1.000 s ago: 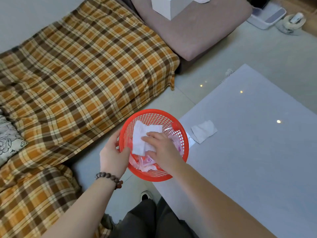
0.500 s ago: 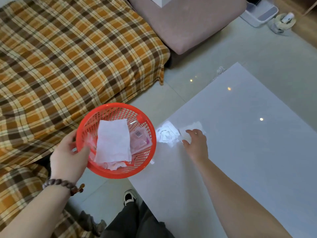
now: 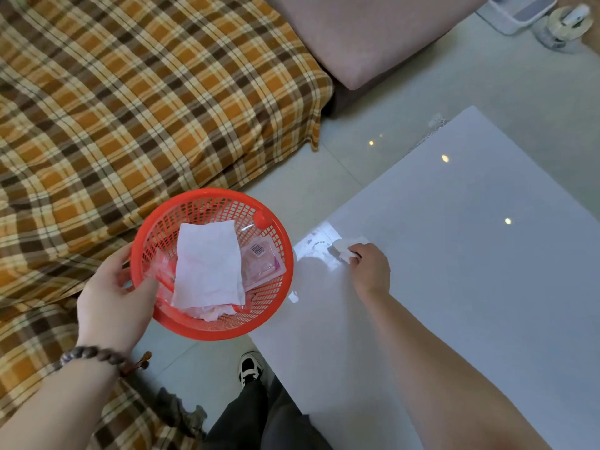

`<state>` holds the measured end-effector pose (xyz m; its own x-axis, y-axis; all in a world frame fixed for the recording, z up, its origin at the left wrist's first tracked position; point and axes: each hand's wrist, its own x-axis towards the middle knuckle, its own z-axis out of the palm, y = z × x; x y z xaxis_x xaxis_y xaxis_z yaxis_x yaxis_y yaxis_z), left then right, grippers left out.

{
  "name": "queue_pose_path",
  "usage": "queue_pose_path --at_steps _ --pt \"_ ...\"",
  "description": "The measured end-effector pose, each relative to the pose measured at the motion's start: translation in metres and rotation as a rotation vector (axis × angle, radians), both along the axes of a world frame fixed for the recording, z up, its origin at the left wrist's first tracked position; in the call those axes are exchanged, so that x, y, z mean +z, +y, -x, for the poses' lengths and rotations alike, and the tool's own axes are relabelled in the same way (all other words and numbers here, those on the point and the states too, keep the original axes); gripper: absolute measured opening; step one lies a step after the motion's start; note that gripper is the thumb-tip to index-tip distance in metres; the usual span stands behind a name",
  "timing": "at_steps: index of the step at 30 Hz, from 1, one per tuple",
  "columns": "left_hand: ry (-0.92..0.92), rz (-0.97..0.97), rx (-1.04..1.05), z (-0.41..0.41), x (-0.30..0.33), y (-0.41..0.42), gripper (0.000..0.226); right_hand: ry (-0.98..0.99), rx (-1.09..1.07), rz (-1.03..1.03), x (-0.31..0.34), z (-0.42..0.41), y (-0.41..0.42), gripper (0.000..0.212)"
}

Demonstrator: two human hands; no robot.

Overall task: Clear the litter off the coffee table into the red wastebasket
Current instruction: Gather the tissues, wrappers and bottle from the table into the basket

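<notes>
My left hand [image 3: 113, 297] grips the near left rim of the red wastebasket [image 3: 276, 287], holding it in the air beside the glossy white coffee table [image 3: 454, 287]. Inside the basket lie a flat white tissue [image 3: 207, 267], a pink plastic wrapper with a barcode [image 3: 259, 264] and crumpled pink paper. On the table's near left corner my right hand [image 3: 370, 269] pinches a small white scrap of paper [image 3: 345, 250], its fingers closed on the scrap's edge. The scrap still touches the tabletop.
A sofa with an orange plaid cover [image 3: 130, 108] fills the left side. A mauve cushion seat [image 3: 373, 34] stands at the back. A white box [image 3: 516, 11] and a tape roll [image 3: 565, 24] lie on the floor far right. My shoe [image 3: 249, 368] is beneath the basket.
My right hand left the basket after dropping the tissue, reached to the table's corner and closed on the white scrap. The basket shifted left, away from the table.
</notes>
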<state>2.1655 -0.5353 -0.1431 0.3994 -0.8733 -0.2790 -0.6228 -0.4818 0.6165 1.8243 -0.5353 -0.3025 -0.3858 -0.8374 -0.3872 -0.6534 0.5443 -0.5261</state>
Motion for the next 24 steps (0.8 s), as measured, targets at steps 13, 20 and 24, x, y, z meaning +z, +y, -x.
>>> queue_pose_path --at_steps 13,20,24 --pt "0.076 0.089 0.066 -0.006 0.049 0.020 0.043 -0.334 0.458 0.531 0.196 -0.168 -0.006 0.021" --pt "0.152 0.121 0.093 -0.016 0.066 0.022 0.042 -0.356 0.653 0.370 0.207 -0.182 -0.004 0.048" --pt "0.185 0.125 0.083 -0.031 0.075 0.006 0.035 -0.261 0.349 0.507 0.213 -0.159 -0.012 0.045"
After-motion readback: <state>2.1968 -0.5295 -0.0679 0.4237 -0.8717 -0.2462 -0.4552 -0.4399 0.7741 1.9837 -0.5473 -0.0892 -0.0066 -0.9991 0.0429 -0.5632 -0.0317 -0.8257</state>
